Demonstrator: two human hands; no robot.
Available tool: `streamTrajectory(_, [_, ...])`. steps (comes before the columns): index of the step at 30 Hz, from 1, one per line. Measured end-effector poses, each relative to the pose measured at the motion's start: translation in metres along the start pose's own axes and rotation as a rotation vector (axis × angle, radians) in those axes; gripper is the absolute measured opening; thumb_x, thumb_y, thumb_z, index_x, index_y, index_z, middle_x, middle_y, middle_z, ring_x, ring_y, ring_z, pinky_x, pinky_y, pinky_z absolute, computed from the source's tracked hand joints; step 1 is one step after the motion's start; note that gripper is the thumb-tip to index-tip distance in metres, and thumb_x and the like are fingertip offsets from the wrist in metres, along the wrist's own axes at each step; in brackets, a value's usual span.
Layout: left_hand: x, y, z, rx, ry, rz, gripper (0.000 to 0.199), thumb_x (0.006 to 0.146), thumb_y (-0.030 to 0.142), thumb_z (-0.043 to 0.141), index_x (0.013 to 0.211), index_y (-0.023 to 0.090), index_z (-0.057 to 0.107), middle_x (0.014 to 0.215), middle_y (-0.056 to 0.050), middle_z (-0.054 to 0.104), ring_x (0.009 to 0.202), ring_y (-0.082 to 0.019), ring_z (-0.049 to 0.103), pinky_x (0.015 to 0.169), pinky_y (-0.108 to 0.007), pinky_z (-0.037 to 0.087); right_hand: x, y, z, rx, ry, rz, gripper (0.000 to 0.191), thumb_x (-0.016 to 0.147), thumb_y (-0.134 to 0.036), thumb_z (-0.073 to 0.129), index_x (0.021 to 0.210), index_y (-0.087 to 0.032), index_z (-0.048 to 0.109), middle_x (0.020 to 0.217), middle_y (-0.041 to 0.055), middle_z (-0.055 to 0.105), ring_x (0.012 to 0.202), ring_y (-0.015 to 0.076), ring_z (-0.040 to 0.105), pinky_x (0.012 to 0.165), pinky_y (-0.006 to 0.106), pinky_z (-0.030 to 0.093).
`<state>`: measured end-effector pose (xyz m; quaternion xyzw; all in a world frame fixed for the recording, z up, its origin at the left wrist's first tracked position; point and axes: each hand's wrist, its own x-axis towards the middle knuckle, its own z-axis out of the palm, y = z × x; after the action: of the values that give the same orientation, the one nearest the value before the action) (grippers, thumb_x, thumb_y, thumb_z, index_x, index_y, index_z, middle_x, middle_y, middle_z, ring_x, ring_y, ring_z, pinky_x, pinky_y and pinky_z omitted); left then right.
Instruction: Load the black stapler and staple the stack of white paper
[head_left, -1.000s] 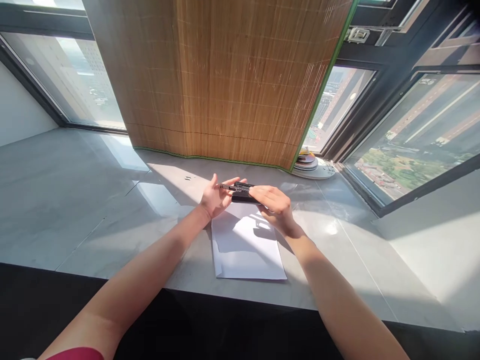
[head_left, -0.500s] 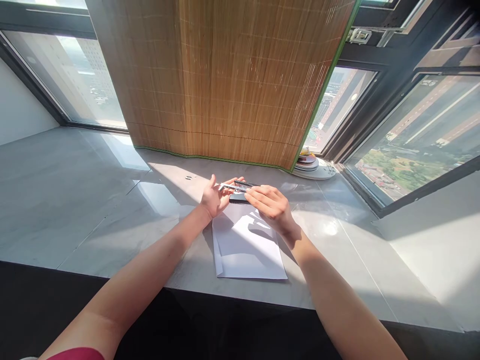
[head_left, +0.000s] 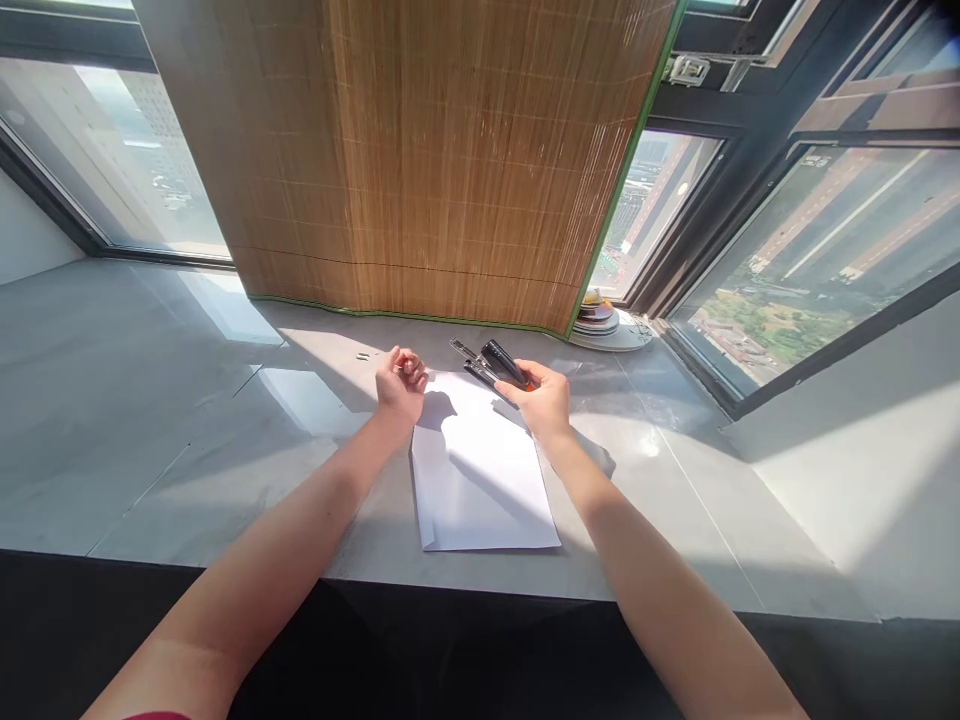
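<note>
My right hand (head_left: 541, 395) grips a black stapler (head_left: 501, 360) by its rear end, above the far part of the white paper. The stapler is hinged wide apart, its metal magazine pointing up and away to the left. To the left of it, my left hand (head_left: 403, 383) is raised with its fingers curled in; whatever they hold, if anything, is too small to make out. Below both hands lies the paper (head_left: 484, 495), its left edge slightly folded. Small dark staple strips (head_left: 363, 356) rest on the counter just left of my left hand.
A bamboo blind (head_left: 420, 180) hangs down behind the grey counter (head_left: 165, 420). Stacked plates (head_left: 615, 332) stand in the back right corner by the window frame. The counter's front edge runs below the paper.
My left hand has come away from the stapler and curled its fingers. My right hand now holds the stapler alone, turned with its tip up and left. The view has shifted slightly.
</note>
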<state>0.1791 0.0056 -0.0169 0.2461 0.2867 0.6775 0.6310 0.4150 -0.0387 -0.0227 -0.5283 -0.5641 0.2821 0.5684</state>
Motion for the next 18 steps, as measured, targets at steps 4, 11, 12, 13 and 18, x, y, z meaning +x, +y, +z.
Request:
streamTrajectory(4, [-0.009, 0.010, 0.009, 0.070, -0.141, 0.084, 0.037, 0.095, 0.043, 0.064, 0.069, 0.022, 0.046, 0.062, 0.003, 0.039, 0.047, -0.009, 0.035, 0.045, -0.023, 0.033, -0.005, 0.006, 0.011, 0.017, -0.158, 0.056, 0.038, 0.068, -0.032, 0.090, 0.104, -0.020, 0.085, 0.098, 0.0066, 0.083, 0.094, 0.0280, 0.077, 0.095, 0.043, 0.061])
streamTrajectory(11, [-0.023, 0.011, 0.025, 0.193, -0.249, 0.045, 0.013, 0.083, 0.037, 0.056, 0.088, 0.025, 0.060, 0.084, -0.005, 0.054, 0.067, -0.017, 0.047, 0.056, -0.030, 0.043, -0.007, 0.009, 0.018, -0.047, -0.243, 0.018, 0.033, 0.071, -0.024, 0.085, 0.104, -0.021, 0.086, 0.103, 0.0049, 0.084, 0.097, 0.0262, 0.076, 0.094, 0.039, 0.059])
streamTrajectory(12, [-0.023, 0.011, 0.025, 0.199, -0.268, 0.034, 0.013, 0.082, 0.034, 0.057, 0.090, 0.025, 0.061, 0.084, -0.005, 0.053, 0.068, -0.017, 0.046, 0.056, -0.030, 0.043, -0.007, 0.010, 0.017, -0.062, -0.247, 0.013, 0.031, 0.071, -0.023, 0.084, 0.103, -0.022, 0.086, 0.101, 0.0041, 0.084, 0.095, 0.0258, 0.076, 0.093, 0.039, 0.059])
streamTrajectory(13, [-0.023, 0.011, 0.025, 0.209, -0.289, 0.023, 0.015, 0.081, 0.032, 0.058, 0.092, 0.024, 0.062, 0.085, -0.005, 0.052, 0.068, -0.017, 0.046, 0.057, -0.029, 0.043, -0.007, 0.010, 0.017, -0.075, -0.257, 0.010, 0.031, 0.072, -0.023, 0.084, 0.103, -0.022, 0.085, 0.099, 0.0035, 0.084, 0.094, 0.0253, 0.076, 0.092, 0.038, 0.059])
streamTrajectory(18, [-0.031, 0.007, 0.027, 0.312, -0.409, -0.041, 0.018, 0.088, 0.033, 0.065, 0.104, 0.025, 0.066, 0.089, -0.004, 0.054, 0.073, -0.017, 0.051, 0.062, -0.028, 0.048, -0.007, -0.001, 0.011, -0.150, -0.239, -0.123, 0.040, 0.078, -0.037, 0.089, 0.116, -0.024, 0.081, 0.114, 0.0076, 0.080, 0.102, 0.0274, 0.073, 0.093, 0.043, 0.060])
